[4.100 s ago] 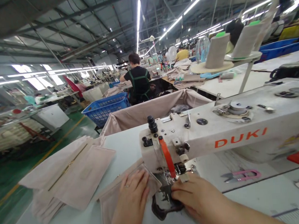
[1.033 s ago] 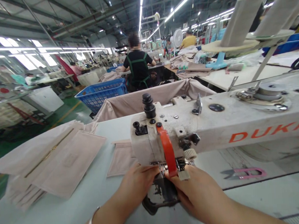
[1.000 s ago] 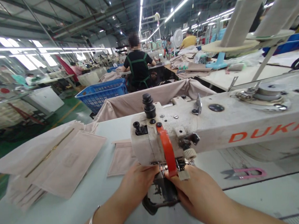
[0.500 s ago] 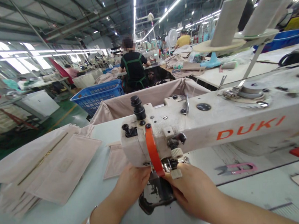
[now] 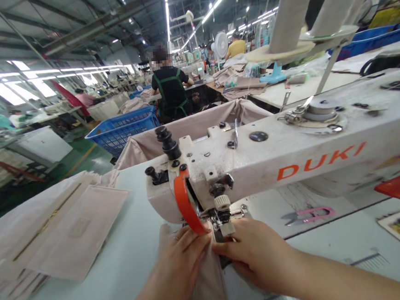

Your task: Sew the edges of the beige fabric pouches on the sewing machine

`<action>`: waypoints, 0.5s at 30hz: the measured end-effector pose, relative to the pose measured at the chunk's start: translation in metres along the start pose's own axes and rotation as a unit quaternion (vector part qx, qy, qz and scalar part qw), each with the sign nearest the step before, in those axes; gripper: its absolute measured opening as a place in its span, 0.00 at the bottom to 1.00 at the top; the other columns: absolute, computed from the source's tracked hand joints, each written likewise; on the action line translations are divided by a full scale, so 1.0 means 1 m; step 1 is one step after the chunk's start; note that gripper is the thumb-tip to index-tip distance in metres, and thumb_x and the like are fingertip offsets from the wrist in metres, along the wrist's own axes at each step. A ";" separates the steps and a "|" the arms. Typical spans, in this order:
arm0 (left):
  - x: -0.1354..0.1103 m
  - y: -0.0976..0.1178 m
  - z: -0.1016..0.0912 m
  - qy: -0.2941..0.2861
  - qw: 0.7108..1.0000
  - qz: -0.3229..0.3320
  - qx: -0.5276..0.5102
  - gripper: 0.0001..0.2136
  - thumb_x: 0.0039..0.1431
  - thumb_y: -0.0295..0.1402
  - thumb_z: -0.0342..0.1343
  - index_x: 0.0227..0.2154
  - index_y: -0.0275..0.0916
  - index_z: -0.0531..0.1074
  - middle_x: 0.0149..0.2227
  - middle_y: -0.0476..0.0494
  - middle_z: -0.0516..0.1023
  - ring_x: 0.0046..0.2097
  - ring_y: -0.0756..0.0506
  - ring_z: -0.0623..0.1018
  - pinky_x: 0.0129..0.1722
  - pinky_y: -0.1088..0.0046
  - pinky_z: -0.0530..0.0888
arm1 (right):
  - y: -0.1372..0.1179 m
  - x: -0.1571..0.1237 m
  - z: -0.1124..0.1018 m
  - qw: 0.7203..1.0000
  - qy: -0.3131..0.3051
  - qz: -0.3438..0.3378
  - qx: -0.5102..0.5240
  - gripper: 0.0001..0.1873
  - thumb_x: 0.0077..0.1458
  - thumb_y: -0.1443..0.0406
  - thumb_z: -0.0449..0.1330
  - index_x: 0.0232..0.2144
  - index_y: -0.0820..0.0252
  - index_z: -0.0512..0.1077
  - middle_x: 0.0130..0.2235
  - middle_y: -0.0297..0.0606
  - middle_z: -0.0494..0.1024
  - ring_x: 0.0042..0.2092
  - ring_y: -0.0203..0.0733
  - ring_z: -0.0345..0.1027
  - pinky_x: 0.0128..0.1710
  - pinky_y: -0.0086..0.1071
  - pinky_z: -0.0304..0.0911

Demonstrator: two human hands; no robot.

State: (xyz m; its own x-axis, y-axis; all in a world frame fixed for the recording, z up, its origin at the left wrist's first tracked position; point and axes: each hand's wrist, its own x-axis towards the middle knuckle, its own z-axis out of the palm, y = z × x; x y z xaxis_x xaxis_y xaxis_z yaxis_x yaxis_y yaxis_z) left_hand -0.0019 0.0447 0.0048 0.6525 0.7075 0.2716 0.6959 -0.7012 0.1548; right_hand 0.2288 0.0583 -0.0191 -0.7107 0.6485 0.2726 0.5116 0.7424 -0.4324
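Note:
My left hand point(image 5: 183, 260) lies flat, fingers stretched out, on a beige fabric piece point(image 5: 210, 285) in front of the needle. My right hand point(image 5: 259, 251) is beside it, fingertips pinched on the fabric's edge right at the presser foot point(image 5: 221, 227). The white DUKI sewing machine point(image 5: 290, 156) stretches across the table, with an orange guard point(image 5: 184, 202) curving over its head just above my fingers. The fabric runs from under the foot toward me, between both hands.
A stack of beige fabric pieces point(image 5: 63, 225) lies on the table to the left. Pink thread snips point(image 5: 312, 214) sit under the machine arm. Thread cones point(image 5: 289, 16) stand at the upper right. Behind are a fabric-lined bin point(image 5: 191, 127), a blue basket point(image 5: 122, 130) and a seated person point(image 5: 169, 90).
Earlier both hands were tucked at the presser foot, the fabric piece lying behind the machine head. Now the fabric lies under my hands in front of the needle. The view has shifted right.

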 end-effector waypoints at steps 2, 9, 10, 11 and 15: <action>-0.011 -0.002 0.011 0.019 0.999 0.018 0.023 0.23 0.59 0.18 0.46 0.55 0.37 0.69 0.56 0.39 0.76 0.57 0.42 0.75 0.55 0.61 0.78 | -0.001 0.000 0.000 1.000 -0.022 0.002 -0.001 0.19 0.58 0.71 0.55 0.49 0.54 0.75 0.46 0.41 0.77 0.49 0.48 0.69 0.50 0.42 0.65; -0.014 0.002 0.019 0.010 0.999 0.023 0.045 0.24 0.59 0.18 0.45 0.58 0.36 0.66 0.57 0.37 0.76 0.56 0.41 0.77 0.55 0.60 0.78 | -0.004 -0.001 0.001 0.999 -0.026 0.026 -0.006 0.20 0.59 0.71 0.54 0.51 0.55 0.75 0.46 0.43 0.78 0.48 0.49 0.71 0.49 0.42 0.67; -0.010 0.003 0.016 0.008 0.998 0.025 0.051 0.24 0.59 0.18 0.45 0.57 0.36 0.66 0.56 0.37 0.77 0.56 0.41 0.78 0.54 0.59 0.79 | -0.004 -0.001 0.002 0.999 -0.020 0.029 -0.005 0.20 0.59 0.71 0.53 0.51 0.55 0.75 0.46 0.43 0.78 0.48 0.49 0.71 0.49 0.42 0.67; -0.006 0.003 0.014 0.006 0.998 0.025 0.054 0.23 0.59 0.18 0.45 0.56 0.35 0.67 0.55 0.37 0.78 0.55 0.40 0.78 0.54 0.59 0.79 | -0.004 -0.001 0.003 0.999 -0.013 0.031 -0.004 0.19 0.59 0.70 0.53 0.51 0.55 0.75 0.46 0.44 0.78 0.48 0.49 0.71 0.50 0.42 0.67; 0.007 0.000 0.008 0.006 0.998 0.015 0.057 0.20 0.60 0.18 0.45 0.52 0.35 0.71 0.51 0.36 0.80 0.52 0.38 0.80 0.53 0.53 0.79 | -0.002 -0.002 0.007 0.999 0.005 0.046 0.001 0.18 0.60 0.70 0.53 0.49 0.57 0.76 0.46 0.45 0.78 0.48 0.50 0.71 0.51 0.42 0.67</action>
State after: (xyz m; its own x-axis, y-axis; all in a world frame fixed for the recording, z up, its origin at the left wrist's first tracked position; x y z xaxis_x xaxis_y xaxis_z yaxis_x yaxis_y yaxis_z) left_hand 0.0048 0.0502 -0.0012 0.6698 0.6849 0.2866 0.7066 -0.7066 0.0371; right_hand 0.2259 0.0541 -0.0244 -0.6559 0.7159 0.2395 0.5738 0.6789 -0.4581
